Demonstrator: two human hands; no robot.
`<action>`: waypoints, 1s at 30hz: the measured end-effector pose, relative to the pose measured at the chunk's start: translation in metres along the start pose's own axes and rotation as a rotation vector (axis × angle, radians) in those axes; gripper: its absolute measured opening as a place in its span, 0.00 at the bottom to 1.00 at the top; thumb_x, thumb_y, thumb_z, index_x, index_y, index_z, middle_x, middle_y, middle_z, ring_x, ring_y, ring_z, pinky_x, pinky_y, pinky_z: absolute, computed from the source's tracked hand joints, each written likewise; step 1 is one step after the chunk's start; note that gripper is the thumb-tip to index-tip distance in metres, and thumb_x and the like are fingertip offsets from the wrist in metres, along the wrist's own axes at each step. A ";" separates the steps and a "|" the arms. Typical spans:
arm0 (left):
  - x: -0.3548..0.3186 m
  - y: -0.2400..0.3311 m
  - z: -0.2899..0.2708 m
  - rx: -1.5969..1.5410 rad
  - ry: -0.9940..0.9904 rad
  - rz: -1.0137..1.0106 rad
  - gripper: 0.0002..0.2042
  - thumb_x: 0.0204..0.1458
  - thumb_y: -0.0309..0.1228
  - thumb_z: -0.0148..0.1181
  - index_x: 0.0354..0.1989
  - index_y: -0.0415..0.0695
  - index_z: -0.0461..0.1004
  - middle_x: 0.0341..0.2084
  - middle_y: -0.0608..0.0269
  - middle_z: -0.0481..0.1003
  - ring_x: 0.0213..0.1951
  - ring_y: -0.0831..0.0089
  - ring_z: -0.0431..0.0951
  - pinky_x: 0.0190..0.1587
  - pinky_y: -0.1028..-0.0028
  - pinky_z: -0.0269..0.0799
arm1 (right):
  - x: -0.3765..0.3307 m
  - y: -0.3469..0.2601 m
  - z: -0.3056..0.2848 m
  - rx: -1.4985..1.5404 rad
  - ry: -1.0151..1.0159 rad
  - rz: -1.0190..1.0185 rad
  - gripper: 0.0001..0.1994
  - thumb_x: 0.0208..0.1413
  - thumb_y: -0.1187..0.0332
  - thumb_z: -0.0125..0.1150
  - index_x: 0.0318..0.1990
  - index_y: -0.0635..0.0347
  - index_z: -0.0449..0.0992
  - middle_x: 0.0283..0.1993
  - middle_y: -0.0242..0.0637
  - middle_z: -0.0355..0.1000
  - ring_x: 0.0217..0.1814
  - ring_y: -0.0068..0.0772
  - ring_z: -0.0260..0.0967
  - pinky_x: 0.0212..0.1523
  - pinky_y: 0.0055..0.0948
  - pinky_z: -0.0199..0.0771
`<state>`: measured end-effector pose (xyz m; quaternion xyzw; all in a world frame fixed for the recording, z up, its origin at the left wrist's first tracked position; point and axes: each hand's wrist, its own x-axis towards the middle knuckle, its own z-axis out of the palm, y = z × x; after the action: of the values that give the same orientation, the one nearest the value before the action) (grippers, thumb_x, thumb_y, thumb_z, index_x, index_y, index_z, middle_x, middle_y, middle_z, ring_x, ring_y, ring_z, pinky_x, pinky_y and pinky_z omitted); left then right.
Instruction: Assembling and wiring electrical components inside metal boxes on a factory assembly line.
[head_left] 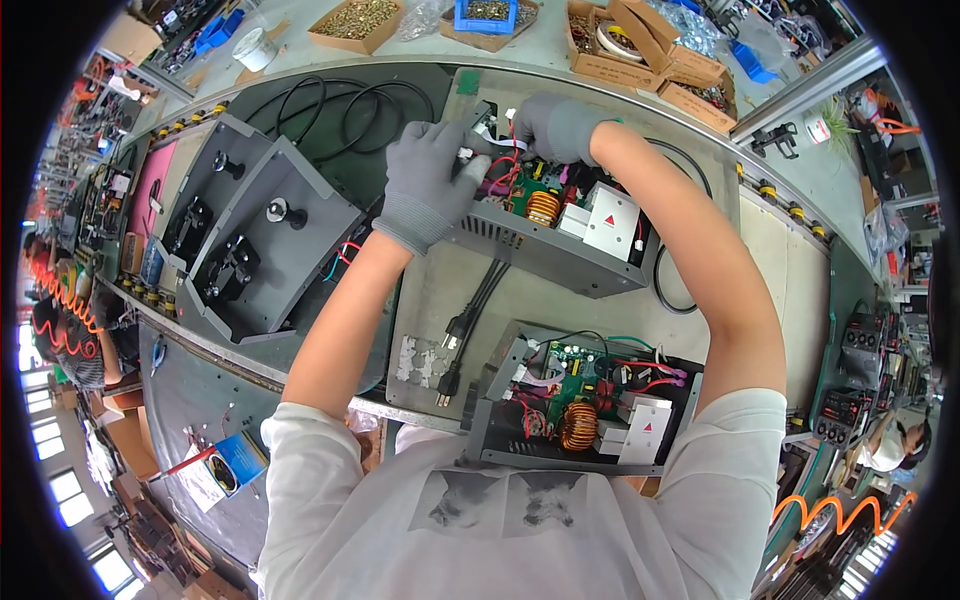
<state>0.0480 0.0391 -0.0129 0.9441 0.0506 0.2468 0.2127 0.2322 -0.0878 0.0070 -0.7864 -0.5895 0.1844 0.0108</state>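
An open grey metal case (550, 250) stands in front of me with a green circuit board, a copper-wound coil (543, 207) and a silver heat-sink block (610, 220) inside. My gloved left hand (428, 185) is closed at the case's left end, thumb near a small white connector (465, 154). Over the case's far side bends my gloved right hand (560, 128), its fingers curled down by a white ribbon cable (508, 142) and red wires. What either hand's fingertips hold is hidden. Nearer my body sits a second open case (575, 455) with a similar board.
At left lie grey metal covers (290, 240) with black fittings. Black power cords with plugs (460, 325) and small clear plastic pieces (420, 362) lie between the cases. Beyond the conveyor edge are cardboard boxes (357, 25) of small parts and a blue bin (485, 15).
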 end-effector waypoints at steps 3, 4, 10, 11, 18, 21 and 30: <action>0.000 0.003 -0.001 -0.031 -0.021 -0.003 0.07 0.48 0.33 0.63 0.35 0.48 0.77 0.34 0.62 0.77 0.40 0.58 0.71 0.45 0.62 0.64 | -0.001 -0.003 0.001 -0.073 0.022 -0.036 0.08 0.45 0.70 0.69 0.34 0.59 0.82 0.32 0.47 0.77 0.36 0.51 0.74 0.39 0.42 0.74; 0.000 0.003 -0.001 -0.033 -0.026 0.002 0.07 0.48 0.33 0.63 0.35 0.48 0.77 0.34 0.62 0.77 0.40 0.58 0.71 0.45 0.62 0.64 | -0.002 -0.003 0.002 -0.079 0.044 -0.054 0.08 0.45 0.70 0.69 0.35 0.59 0.82 0.33 0.47 0.77 0.36 0.52 0.74 0.39 0.42 0.74; -0.002 -0.001 0.001 -0.097 0.025 0.027 0.06 0.47 0.33 0.63 0.34 0.50 0.77 0.33 0.64 0.76 0.40 0.57 0.71 0.44 0.60 0.64 | -0.014 -0.029 -0.014 -0.196 0.019 0.002 0.15 0.44 0.72 0.66 0.43 0.51 0.82 0.40 0.45 0.79 0.44 0.50 0.76 0.44 0.42 0.75; -0.001 -0.002 0.002 -0.096 0.039 0.034 0.06 0.47 0.32 0.63 0.34 0.49 0.76 0.33 0.63 0.76 0.40 0.55 0.71 0.43 0.60 0.64 | -0.009 -0.025 -0.010 -0.226 0.036 -0.022 0.17 0.44 0.72 0.67 0.45 0.51 0.81 0.42 0.46 0.79 0.45 0.50 0.76 0.45 0.41 0.76; 0.003 0.002 0.001 -0.141 -0.016 0.034 0.05 0.48 0.29 0.63 0.33 0.46 0.76 0.33 0.61 0.78 0.40 0.54 0.71 0.45 0.63 0.66 | -0.007 -0.019 -0.008 -0.205 0.033 -0.068 0.11 0.42 0.74 0.66 0.37 0.56 0.83 0.36 0.48 0.78 0.39 0.52 0.76 0.42 0.42 0.76; 0.003 0.003 0.002 -0.143 0.011 0.049 0.05 0.48 0.28 0.63 0.32 0.44 0.76 0.31 0.60 0.77 0.38 0.55 0.71 0.44 0.64 0.66 | 0.000 -0.019 -0.008 -0.266 -0.023 -0.115 0.12 0.43 0.73 0.66 0.38 0.59 0.82 0.36 0.48 0.78 0.39 0.52 0.76 0.42 0.41 0.76; 0.002 0.002 0.002 -0.162 0.006 0.060 0.05 0.48 0.28 0.62 0.32 0.43 0.76 0.31 0.59 0.77 0.37 0.57 0.71 0.43 0.64 0.66 | 0.027 -0.026 -0.011 -0.458 -0.140 -0.123 0.14 0.41 0.74 0.69 0.40 0.57 0.81 0.39 0.47 0.79 0.40 0.51 0.77 0.40 0.42 0.77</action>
<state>0.0505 0.0367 -0.0129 0.9242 0.0027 0.2593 0.2805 0.2178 -0.0524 0.0154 -0.7161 -0.6621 0.0989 -0.1976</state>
